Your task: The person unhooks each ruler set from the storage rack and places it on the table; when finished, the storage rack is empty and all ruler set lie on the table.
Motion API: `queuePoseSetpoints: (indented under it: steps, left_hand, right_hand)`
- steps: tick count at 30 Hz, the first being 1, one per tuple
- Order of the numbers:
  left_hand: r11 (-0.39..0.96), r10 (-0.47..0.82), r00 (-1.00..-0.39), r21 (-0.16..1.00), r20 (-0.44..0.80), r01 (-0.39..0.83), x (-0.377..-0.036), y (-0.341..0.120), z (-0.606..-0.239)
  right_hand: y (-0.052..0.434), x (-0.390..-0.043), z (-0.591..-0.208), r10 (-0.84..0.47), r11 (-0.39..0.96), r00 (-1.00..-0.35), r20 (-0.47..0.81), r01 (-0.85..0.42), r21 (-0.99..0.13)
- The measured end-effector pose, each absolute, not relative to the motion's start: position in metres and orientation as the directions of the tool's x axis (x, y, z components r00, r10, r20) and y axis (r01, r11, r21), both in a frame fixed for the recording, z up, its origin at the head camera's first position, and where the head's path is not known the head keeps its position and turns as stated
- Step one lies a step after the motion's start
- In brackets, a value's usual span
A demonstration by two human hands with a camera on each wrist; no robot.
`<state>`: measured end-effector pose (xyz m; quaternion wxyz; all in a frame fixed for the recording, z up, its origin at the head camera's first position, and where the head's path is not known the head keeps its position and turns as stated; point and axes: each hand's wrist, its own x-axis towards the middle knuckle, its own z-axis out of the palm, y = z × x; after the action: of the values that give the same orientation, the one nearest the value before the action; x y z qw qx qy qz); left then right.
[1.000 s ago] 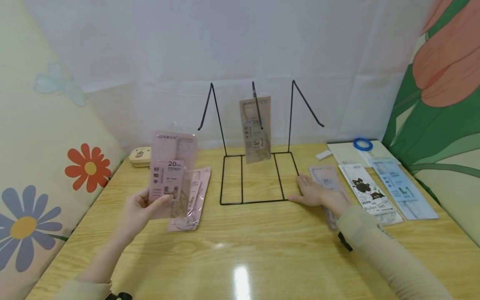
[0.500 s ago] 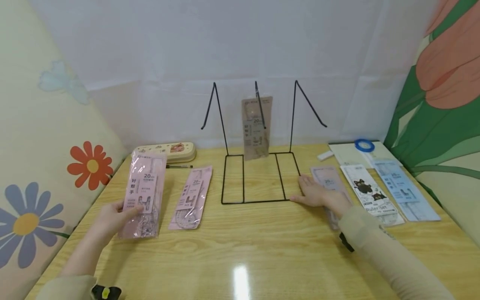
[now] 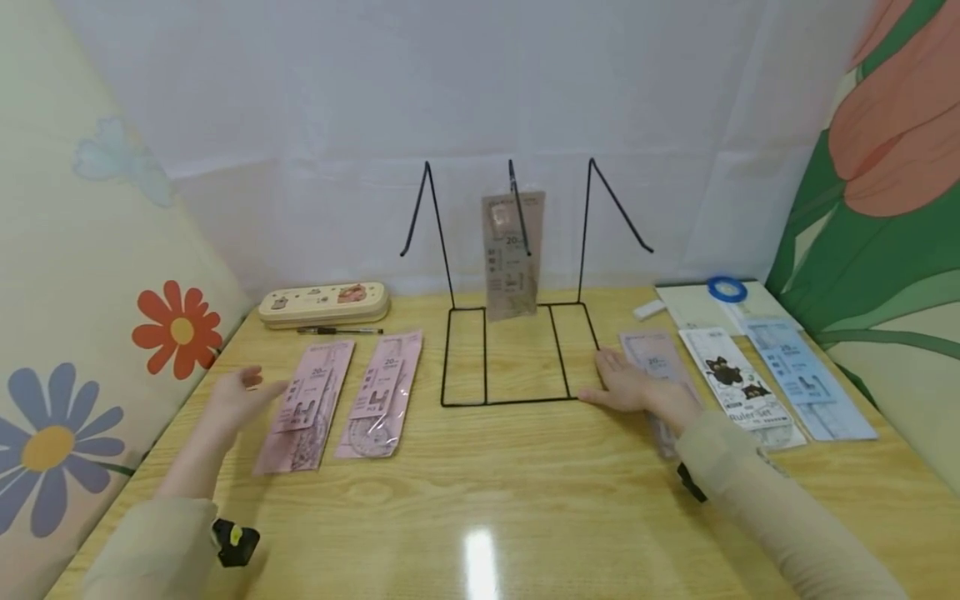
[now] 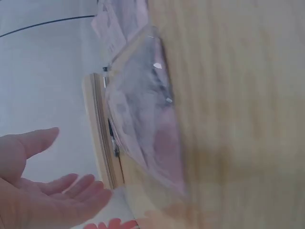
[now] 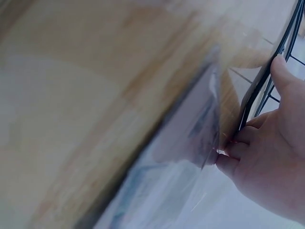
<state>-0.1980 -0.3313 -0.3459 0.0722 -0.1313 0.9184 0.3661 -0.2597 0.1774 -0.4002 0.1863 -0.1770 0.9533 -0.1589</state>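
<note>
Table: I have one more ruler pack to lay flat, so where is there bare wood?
The near half of the table is bare, from the pink packs to the right hand. A smaller patch lies inside the wire stand. The right side is crowded with packs side by side.

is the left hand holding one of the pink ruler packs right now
No, the left hand is open beside the pink ruler pack, which lies flat on the table.

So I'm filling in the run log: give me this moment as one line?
left hand: open, beside pink ruler pack | right hand: flat by wire stand | pink ruler pack: flat on table
</note>
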Motion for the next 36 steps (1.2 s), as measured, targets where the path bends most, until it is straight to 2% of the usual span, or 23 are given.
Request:
queuePoseSetpoints:
  steps: [7, 16, 23, 36]
  left_hand:
    - [0.755, -0.072, -0.994, 0.647, -0.081, -0.108, -0.221, -0.305, -0.340]
    - [0.718, 0.001, -0.999, 0.695, -0.044, -0.030, -0.248, -0.264, -0.345]
    - [0.687, 0.090, -0.995, 0.722, 0.036, 0.088, -0.267, -0.232, -0.345]
    - [0.523, 0.160, -0.986, 0.842, 0.055, 0.132, -0.301, -0.168, -0.355]
  right_hand:
    - [0.177, -0.260, -0.399, -0.394, 0.892, -0.865, -0.311, -0.278, -0.357]
    - [0.179, -0.260, -0.401, -0.402, 0.888, -0.860, -0.315, -0.283, -0.361]
    - [0.180, -0.260, -0.402, -0.398, 0.892, -0.862, -0.314, -0.284, -0.351]
    - [0.178, -0.262, -0.400, -0.392, 0.898, -0.862, -0.321, -0.283, -0.338]
